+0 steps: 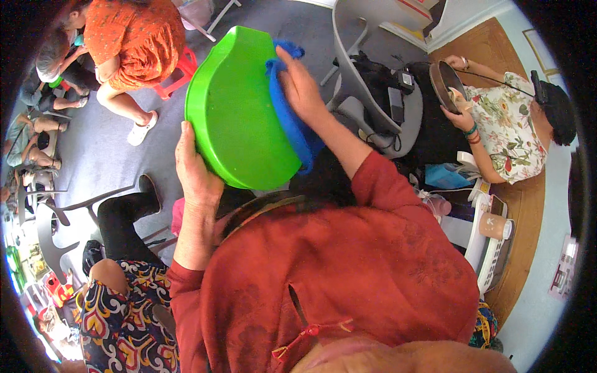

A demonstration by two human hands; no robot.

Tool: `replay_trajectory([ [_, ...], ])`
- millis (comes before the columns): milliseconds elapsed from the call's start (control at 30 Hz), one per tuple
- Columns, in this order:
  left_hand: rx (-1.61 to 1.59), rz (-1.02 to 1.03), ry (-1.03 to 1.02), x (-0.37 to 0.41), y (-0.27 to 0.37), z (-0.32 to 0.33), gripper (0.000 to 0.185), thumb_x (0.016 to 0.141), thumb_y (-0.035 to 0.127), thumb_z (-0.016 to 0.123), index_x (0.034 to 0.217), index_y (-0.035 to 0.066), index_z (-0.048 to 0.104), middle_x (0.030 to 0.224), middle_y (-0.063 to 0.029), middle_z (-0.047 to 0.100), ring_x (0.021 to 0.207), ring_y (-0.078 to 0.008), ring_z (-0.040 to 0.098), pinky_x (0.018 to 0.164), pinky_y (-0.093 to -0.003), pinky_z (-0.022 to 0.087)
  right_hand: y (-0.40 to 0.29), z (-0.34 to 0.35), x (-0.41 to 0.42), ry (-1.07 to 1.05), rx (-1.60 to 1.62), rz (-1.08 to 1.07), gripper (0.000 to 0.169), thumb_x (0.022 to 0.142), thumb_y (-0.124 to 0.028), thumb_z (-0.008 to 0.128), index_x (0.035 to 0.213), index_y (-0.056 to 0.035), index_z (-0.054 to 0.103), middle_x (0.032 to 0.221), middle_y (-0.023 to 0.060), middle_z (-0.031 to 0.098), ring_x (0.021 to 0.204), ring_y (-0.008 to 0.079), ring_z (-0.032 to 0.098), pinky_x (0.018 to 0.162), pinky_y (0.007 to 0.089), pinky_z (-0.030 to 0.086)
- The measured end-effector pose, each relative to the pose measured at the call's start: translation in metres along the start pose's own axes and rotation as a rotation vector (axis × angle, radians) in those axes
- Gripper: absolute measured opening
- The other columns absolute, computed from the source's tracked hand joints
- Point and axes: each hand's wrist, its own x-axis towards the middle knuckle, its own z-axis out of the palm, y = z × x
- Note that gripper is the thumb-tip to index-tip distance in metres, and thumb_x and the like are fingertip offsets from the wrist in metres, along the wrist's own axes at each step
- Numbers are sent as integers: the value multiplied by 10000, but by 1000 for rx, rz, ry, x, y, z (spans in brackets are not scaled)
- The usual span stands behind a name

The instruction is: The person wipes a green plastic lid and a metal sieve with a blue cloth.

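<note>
A bright green plastic basin (242,112) is held up tilted in front of my chest. My left hand (198,172) grips its lower left side, with the thumb along the outer wall. On the other side, my right hand (301,88) holds a blue cloth (290,122) against the basin's right edge. The cloth bunches above my fingers and hangs down along that edge. Most of my right fingers are hidden behind the cloth and the basin.
A grey plastic chair (359,70) with black bags and a charger stands ahead right. At right, a person (508,126) holds a brown pan. A white crate (487,265) carries a cup (494,226). Patterned clothing (130,317) of a seated person is close at left.
</note>
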Motion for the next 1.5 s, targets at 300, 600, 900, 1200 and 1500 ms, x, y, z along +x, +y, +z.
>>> replay_trajectory([
  [300,35,175,14,7,8,10,445,997,378,348,1198,17,512,1119,-105,586,994,-204,598,854,-343,500,-40,3,-87,187,1287,1264,348,967,-340,433,1193,-102,550,1157,65,597,1057,192,562,900,360,463],
  [600,419,461,32,17,-53,10,463,975,423,407,1171,21,524,1047,-69,570,908,-173,550,800,-314,450,-99,23,-80,266,1605,1270,364,956,-325,432,1176,-76,579,1159,95,624,1048,240,594,922,397,476],
  [900,887,482,-348,-9,-67,-14,303,996,276,386,1019,24,552,845,9,522,724,-76,423,623,-229,358,-89,10,-88,56,1286,807,345,928,-214,513,1241,-71,505,1203,61,579,1104,192,552,946,371,451],
  [1200,159,-123,-171,1,-56,-20,551,961,428,452,1257,-37,459,1214,-179,560,1140,-292,538,933,-389,452,-39,2,-36,398,1404,962,328,894,-312,576,1138,-94,569,1072,59,625,997,193,589,866,363,486],
  [1500,29,-194,-36,4,-8,-34,826,922,577,403,1375,-93,236,1382,-268,355,1249,-365,421,1011,-482,398,-58,-17,-26,-88,150,0,607,645,-142,759,1164,-33,464,1046,174,580,940,337,596,849,370,475],
])
